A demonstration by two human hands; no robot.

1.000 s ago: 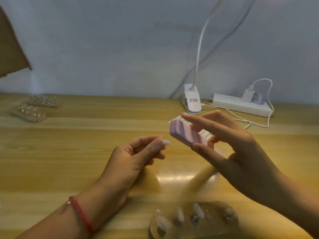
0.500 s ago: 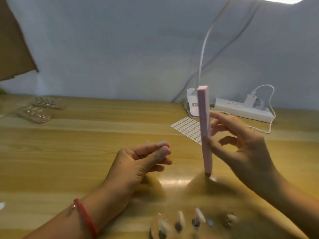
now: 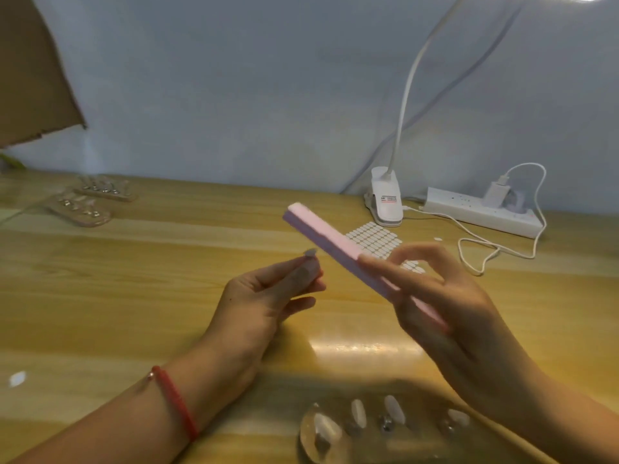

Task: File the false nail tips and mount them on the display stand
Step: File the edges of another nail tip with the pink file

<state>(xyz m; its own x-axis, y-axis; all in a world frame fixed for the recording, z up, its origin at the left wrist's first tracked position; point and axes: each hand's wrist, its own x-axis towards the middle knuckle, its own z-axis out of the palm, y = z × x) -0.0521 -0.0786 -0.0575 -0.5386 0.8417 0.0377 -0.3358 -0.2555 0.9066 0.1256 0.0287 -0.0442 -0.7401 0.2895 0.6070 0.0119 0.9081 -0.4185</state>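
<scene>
Nearest me sat the display stand (image 3: 415, 437), clear and pretty blurred. I counted four tips on it, though I wouldn't swear to that given the blur. There was also one loose white bit (image 3: 17, 378) way off at the near left edge of the table (image 3: 134, 313), possibly a stray tip, too small to call.

A bit farther in were the two hands, apart from each other. The left hand (image 3: 264, 296), with a red bracelet (image 3: 176, 400) on the wrist, pinched one nail tip (image 3: 310, 252) between thumb and forefinger, pointing up. The right hand (image 3: 445, 303) had its fingers wrapped round the near end of the one pink file (image 3: 335, 249), which angled up and left, its far end just beside the tip but not touching it.

So my read: this was the filing step, lined up and not yet in contact. The next move would need the file's face brought onto the tip's edge with light pressure, and the pinch kept firm so the tip didn't ping away.

Beyond that lay one sheet of sticky tabs (image 3: 373, 241), then one clip lamp (image 3: 385, 202) and one power strip (image 3: 482, 212) at the far right. Far left sat two more stands (image 3: 78, 209).
</scene>
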